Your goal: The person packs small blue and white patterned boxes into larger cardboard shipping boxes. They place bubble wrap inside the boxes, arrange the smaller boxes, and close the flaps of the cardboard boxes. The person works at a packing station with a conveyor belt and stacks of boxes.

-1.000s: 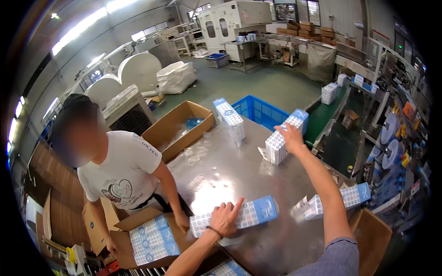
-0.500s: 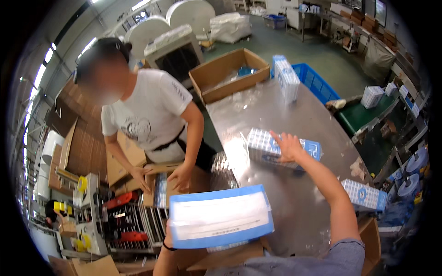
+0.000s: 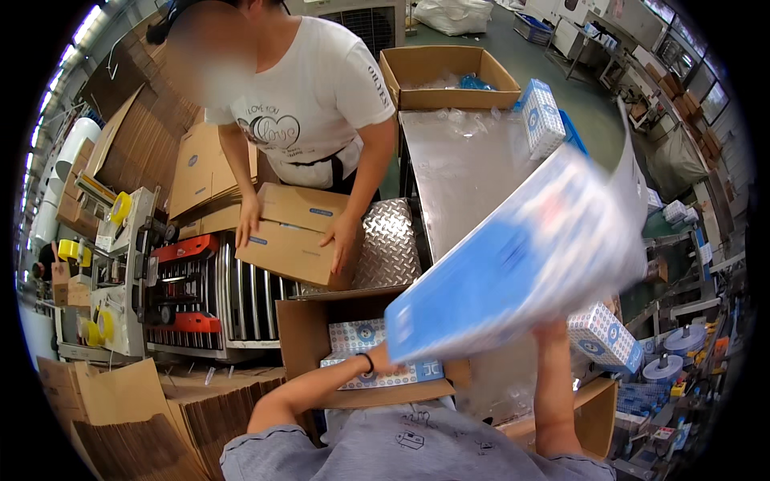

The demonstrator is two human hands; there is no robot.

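Observation:
A large blue-and-white patterned carton [image 3: 497, 256], smeared by motion, is held up tilted close in front of me. My left hand [image 3: 382, 357], with a dark band at the wrist, is closed at its lower left corner; the fingers are mostly hidden. From below, my right hand [image 3: 551, 330] holds its underside, fingers hidden behind it. Just under my left forearm stands an open cardboard box [image 3: 301, 341] with similar cartons [image 3: 355, 331] inside. Another patterned carton [image 3: 603, 337] lies right of my right hand.
Across from me a co-worker [image 3: 313, 88] has both hands on a closed cardboard box [image 3: 297, 228] beside a roller conveyor [image 3: 249, 297]. The metal table [image 3: 457, 172] carries an upright carton [image 3: 543, 120] and an open box [image 3: 449, 98] at its far end. Flattened cardboard [image 3: 136, 433] stands at lower left.
My right hand has come back from the table toward me. The held carton has moved right and tilted. The co-worker's box is now closed, and the view has shifted, showing the open box below.

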